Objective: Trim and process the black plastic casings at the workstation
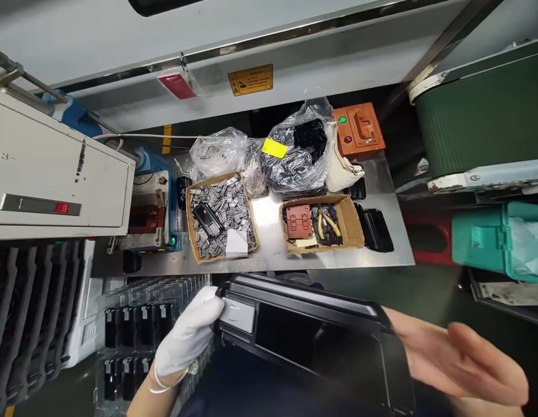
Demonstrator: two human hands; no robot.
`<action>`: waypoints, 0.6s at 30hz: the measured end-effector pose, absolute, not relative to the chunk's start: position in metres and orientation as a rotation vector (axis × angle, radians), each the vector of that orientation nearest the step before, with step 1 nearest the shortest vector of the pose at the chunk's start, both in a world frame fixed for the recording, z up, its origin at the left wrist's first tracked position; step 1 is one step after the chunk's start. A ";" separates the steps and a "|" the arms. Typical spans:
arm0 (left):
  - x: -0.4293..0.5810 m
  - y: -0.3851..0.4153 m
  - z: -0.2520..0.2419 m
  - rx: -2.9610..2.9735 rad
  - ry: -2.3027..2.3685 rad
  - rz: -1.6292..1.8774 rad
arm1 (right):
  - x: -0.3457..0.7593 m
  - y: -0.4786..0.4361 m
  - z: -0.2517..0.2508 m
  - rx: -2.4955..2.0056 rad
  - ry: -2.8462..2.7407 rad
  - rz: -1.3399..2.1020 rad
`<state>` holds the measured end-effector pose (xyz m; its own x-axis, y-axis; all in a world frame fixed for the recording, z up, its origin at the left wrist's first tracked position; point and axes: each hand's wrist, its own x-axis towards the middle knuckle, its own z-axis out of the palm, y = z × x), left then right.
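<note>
2 hands: both are working on 1 large black plastic housing (312,336) at the lower centre of the frame, held up in front of the bench (269,223).
Left hand (188,336): in a white glove, its grip is clenching the housing's left end, with the fingers curling over the edge beside a pale label panel (237,315).
Right hand (460,362): bare and blurred, it is lying flat and released against the right end; I cannot tell how firmly it is pressing.
Housing position: it is tilting slightly, left end higher, clear of the bench and above the clear blister trays (138,336) at lower left.
Doing it well: by my judgement, the gloved grip is carrying most of the load, so keeping the flat right palm supporting the far end is steadying the part against twisting.
Watch point: the glossy face is likely marking easily, so bare fingertips are better kept to the edges.
Bench items: 2 cardboard boxes are sitting mid-frame, the left box (219,217) holding small grey metal parts, the right box (323,223) holding a reddish block and yellow-handled cutters.
Behind: plastic bags (295,153) of parts and an orange fixture (359,130) are sitting at upper centre.
</note>
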<state>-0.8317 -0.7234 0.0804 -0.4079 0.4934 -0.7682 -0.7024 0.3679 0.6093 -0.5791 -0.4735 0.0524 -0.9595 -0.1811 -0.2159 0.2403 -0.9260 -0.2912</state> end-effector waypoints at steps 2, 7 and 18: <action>-0.837 -0.720 0.087 -0.204 1.476 1.302 | -0.580 -0.488 0.052 0.161 0.427 -2.937; -0.845 -0.727 0.099 -0.205 1.522 1.260 | -0.580 -0.518 0.052 0.003 0.507 -3.059; -0.880 -0.809 0.074 -0.055 1.748 1.459 | -0.598 -0.549 0.071 0.066 1.085 -2.783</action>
